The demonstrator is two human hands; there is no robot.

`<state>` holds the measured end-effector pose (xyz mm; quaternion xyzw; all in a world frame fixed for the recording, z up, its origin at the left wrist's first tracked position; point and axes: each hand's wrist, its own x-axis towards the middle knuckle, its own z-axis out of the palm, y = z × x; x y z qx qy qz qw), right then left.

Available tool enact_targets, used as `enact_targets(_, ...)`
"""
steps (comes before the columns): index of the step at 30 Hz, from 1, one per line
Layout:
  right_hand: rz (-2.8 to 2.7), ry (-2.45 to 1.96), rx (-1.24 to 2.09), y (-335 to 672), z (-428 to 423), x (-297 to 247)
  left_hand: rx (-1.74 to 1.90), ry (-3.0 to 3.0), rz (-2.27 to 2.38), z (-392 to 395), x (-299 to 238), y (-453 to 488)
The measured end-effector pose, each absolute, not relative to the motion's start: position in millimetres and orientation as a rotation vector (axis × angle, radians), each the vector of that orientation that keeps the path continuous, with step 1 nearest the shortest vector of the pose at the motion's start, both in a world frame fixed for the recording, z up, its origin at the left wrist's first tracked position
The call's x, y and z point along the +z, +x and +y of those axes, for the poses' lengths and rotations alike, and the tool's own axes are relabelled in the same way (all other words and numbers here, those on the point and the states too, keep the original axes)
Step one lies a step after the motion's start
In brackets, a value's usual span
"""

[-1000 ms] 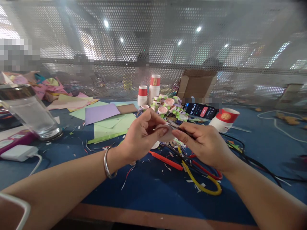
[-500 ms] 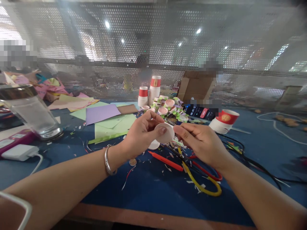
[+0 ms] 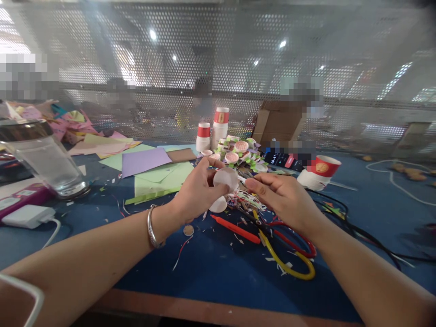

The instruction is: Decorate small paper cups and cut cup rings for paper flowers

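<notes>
Between the thumb and fingers of my left hand (image 3: 195,188) is a round white paper disc, probably a cup bottom (image 3: 225,178), tilted toward me. My right hand (image 3: 288,197) is closed in a pinch just right of it, on a small thin white strip (image 3: 241,179) whose kind I cannot make out. Beneath my left hand another white disc (image 3: 220,205) lies on the table. In front of my hands are an orange-red marker (image 3: 236,229) and large scissors with yellow and red handles (image 3: 289,270).
Behind my hands is a pile of small decorated cup pieces (image 3: 240,150) beside stacked paper cups (image 3: 220,129). Coloured paper sheets (image 3: 146,161) and a glass jar (image 3: 51,159) stand left. Right are a phone (image 3: 282,160), a paper cup (image 3: 323,170) and black cables (image 3: 361,236).
My left hand has drawn the white disc a little left, away from my right fingers. A thin white strip now shows at my right fingertips.
</notes>
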<state>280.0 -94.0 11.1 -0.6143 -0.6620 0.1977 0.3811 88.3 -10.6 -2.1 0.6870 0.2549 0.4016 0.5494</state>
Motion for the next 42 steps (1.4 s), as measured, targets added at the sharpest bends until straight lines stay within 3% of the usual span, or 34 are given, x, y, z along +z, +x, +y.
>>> enact_targets(8, -1.847, -1.591, 0.38, 278, -93, 13, 1.294, 2.231, 0.689, -7, -1, 81)
enact_targets(15, -1.872, -1.556, 0.388, 281, -91, 8, 1.399, 2.42, 0.559, -10, 0, 77)
enact_targets(42, -1.861, -1.589, 0.512, 278, -94, 13, 1.57, 2.6, 0.234, -12, 2, 76)
